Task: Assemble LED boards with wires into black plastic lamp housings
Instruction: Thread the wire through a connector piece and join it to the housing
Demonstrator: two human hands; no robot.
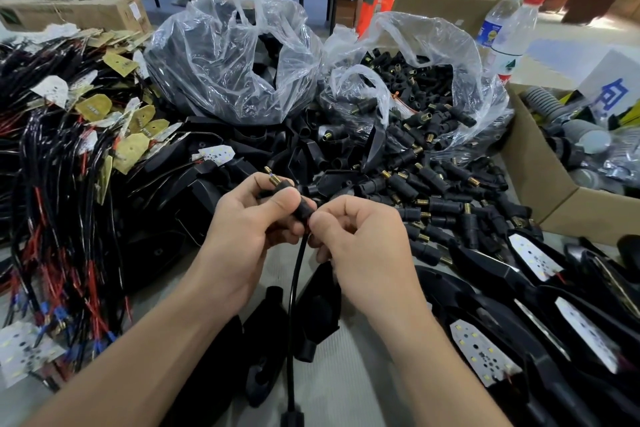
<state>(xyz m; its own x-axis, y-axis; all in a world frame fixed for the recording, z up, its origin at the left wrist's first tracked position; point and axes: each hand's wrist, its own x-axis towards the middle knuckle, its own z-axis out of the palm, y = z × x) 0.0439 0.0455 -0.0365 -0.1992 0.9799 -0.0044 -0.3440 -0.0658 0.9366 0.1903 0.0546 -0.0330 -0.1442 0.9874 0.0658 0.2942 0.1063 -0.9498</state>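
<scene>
My left hand (247,225) grips a black stem piece (300,205) with a brass threaded tip pointing up-left. My right hand (360,239) pinches its lower end, where a black cable (294,291) comes out and hangs down toward me. Both hands meet at the table's centre. Empty black lamp housings (317,315) lie under my wrists. Housings fitted with white LED boards (479,350) lie at the lower right. LED boards with red and black wires (69,204) are heaped at the left.
Loose black stems with brass threads (450,204) cover the middle right. Two clear plastic bags (228,55) of black parts stand behind. A cardboard box (540,180) sits at the right, with water bottles (505,35) behind it. Another carton (72,9) lies at the far left.
</scene>
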